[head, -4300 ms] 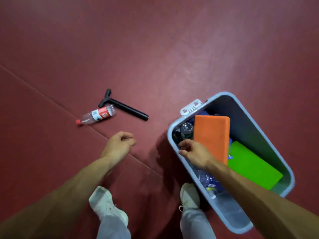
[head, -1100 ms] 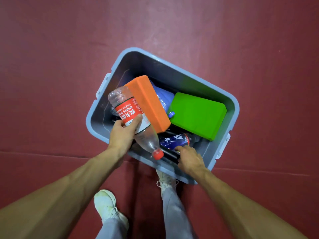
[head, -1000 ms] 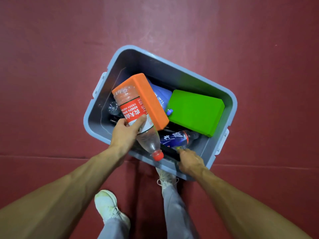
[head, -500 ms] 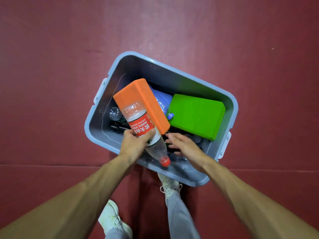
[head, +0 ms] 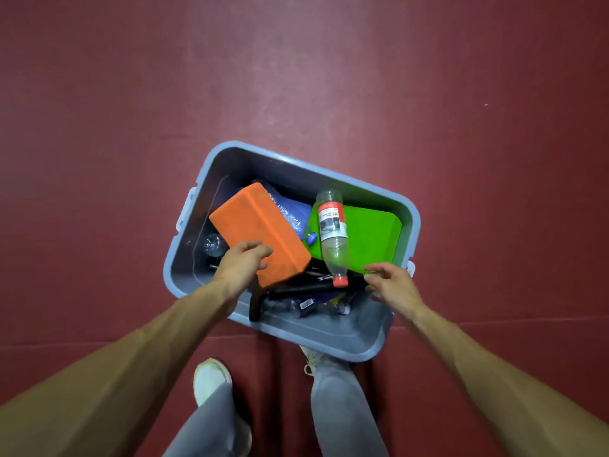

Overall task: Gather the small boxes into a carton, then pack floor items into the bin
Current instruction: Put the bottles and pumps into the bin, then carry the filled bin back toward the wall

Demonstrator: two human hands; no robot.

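Grey trouser legs [head: 342, 410] and pale shoes [head: 211, 379] stand on the dark red floor [head: 99, 127] at the near edge, one shoe partly under the near rim of the bin [head: 296, 334]. Both bare forearms reach forward over that rim.

Left hand [head: 242, 263] rests on the near end of the orange block [head: 260, 232], fingers curled loosely over its face; whether it actually grips the block cannot be told. Right hand [head: 392, 285] hovers over the bin's near right side with fingers spread and nothing held, just beside the red cap of the clear plastic bottle [head: 333, 235].

Inside the blue-grey bin, near the front wall, lies a black T-shaped tool [head: 296, 290] among a few crushed bottles and wrappers too jumbled to tell apart. Above them the clear bottle lies free, cap toward the person, base pointing to the far wall, its body slanting across the left edge of the green block [head: 365, 235]. The green block leans against the bin's right side. The orange block is tilted, propped over a blue bag or pouch [head: 293, 216]. Another clear bottle end [head: 214, 242] shows in the left corner beneath the orange block. Beyond the bin there is only red floor.
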